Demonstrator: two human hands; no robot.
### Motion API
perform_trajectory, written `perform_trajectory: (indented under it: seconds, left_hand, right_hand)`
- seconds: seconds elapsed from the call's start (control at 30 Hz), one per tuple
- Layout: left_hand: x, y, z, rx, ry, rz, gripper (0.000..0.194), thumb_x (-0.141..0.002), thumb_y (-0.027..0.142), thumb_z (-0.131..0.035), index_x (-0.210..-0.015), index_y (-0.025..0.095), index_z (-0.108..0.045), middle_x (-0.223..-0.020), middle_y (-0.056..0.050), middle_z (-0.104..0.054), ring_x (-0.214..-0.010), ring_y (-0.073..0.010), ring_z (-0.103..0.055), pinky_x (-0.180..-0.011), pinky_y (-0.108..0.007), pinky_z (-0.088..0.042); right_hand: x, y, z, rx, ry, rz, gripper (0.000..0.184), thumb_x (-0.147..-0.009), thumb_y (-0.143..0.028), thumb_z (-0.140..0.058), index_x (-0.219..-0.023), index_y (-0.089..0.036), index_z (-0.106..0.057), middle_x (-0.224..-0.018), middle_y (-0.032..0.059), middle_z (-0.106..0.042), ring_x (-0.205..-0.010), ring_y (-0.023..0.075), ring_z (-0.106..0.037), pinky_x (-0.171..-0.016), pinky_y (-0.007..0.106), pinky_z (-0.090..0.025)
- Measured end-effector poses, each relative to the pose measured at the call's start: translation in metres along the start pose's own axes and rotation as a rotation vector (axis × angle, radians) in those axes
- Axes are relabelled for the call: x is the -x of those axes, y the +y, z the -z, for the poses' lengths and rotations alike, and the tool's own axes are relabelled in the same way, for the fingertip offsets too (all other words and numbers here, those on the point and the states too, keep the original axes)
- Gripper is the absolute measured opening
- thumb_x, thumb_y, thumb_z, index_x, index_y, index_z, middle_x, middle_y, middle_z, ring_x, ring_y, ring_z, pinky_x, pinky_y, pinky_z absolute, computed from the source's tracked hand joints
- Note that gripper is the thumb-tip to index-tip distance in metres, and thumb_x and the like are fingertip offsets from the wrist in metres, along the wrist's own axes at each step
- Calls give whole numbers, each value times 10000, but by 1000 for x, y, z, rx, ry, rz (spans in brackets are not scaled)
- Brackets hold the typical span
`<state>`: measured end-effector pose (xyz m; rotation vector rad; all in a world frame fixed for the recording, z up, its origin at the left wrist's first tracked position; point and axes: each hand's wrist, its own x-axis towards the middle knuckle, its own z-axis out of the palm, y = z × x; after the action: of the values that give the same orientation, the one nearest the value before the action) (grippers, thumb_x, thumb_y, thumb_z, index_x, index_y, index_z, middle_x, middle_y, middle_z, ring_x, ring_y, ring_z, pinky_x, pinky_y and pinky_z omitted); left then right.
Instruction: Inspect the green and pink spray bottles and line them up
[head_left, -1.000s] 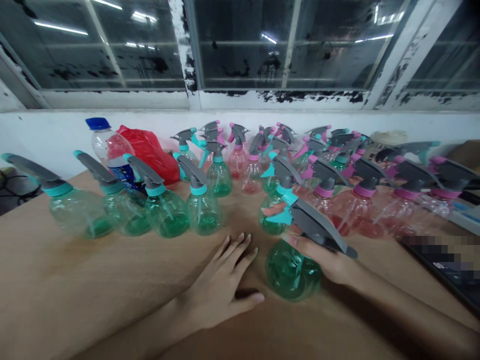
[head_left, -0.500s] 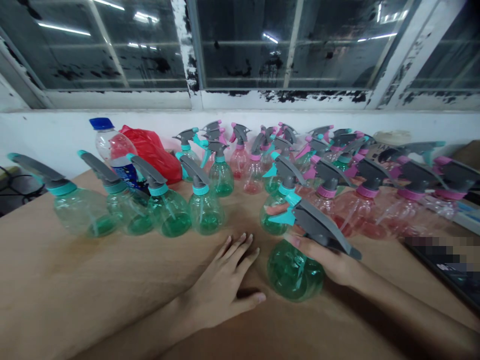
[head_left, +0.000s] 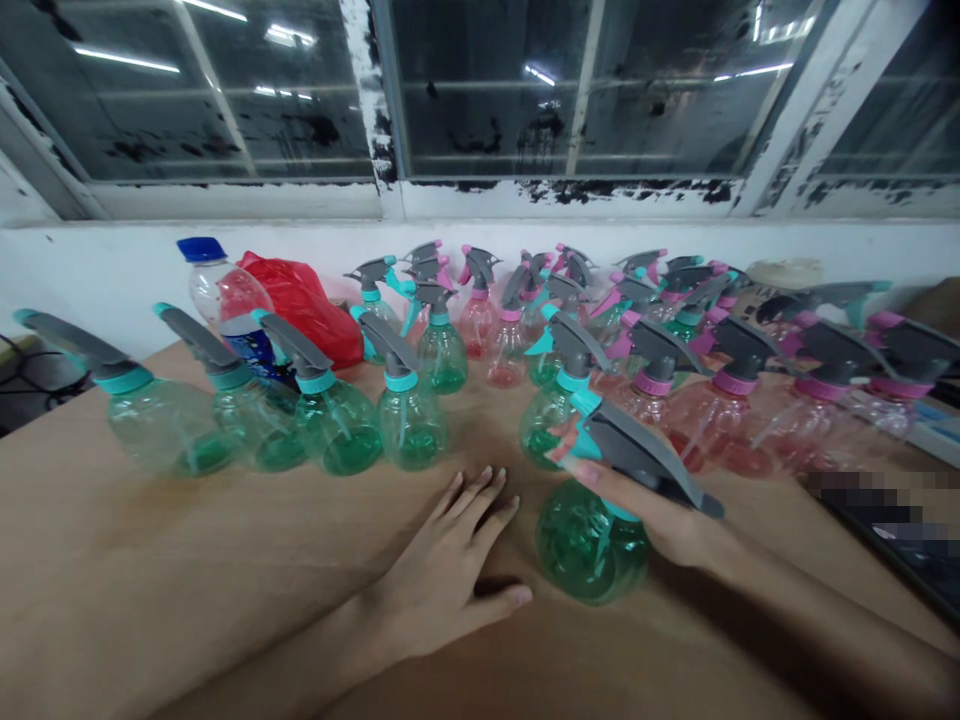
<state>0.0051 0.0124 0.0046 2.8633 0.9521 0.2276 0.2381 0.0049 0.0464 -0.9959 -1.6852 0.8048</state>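
Observation:
My right hand (head_left: 651, 505) is wrapped round the neck of a green spray bottle (head_left: 592, 545) with a grey head and teal trigger, fingers pulled in on the trigger. The bottle stands on the brown table (head_left: 187, 570) in front of me. My left hand (head_left: 442, 575) lies flat on the table just left of that bottle, fingers stretched out, holding nothing.
Several green spray bottles (head_left: 334, 420) stand in a row at the left. Many pink and green spray bottles (head_left: 720, 400) crowd the back and right. A blue-capped drink bottle (head_left: 225, 300) and a red bag (head_left: 300, 300) sit by the white wall under the window.
My right fingers have closed in on the teal trigger of the held bottle. The left hand has stayed put.

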Motion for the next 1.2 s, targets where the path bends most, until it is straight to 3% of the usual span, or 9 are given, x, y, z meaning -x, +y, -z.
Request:
perform_trajectory:
  seconds: [0.13,0.43,1.2]
  left_hand:
    - [0,0,0,-14,-26,4,734,-911,619,-437,-1429,110,-330,-1516,-153,-219,-1403,-298,-127,-1113,-506,-172]
    - [0,1,0,-13,-24,9,733,-908,613,-453,-1423,103,-345,-1512,-157,-230,-1403,-297,-133,-1120,-491,-162]
    - [-1,1,-1,-45,-21,-7,739,-907,603,-460,-1424,90,-337,-1512,-168,-215,-1401,-300,-138,-1110,-502,-174]
  right_hand:
    - [1,1,1,-5,6,-22,130,-846,-373,-602,-920,-269,-625,-865,8,-664,-846,214,-652,-771,372,-532]
    - [-2,-11,-1,-27,-37,19,301,-855,-317,-602,-1154,-310,-562,-1222,19,-617,-1176,249,-554,-1056,432,-391]
    - [-4,-12,-4,0,0,59,294,-835,-273,-616,-1129,-282,-598,-1224,22,-636,-1176,239,-566,-1048,432,-423]
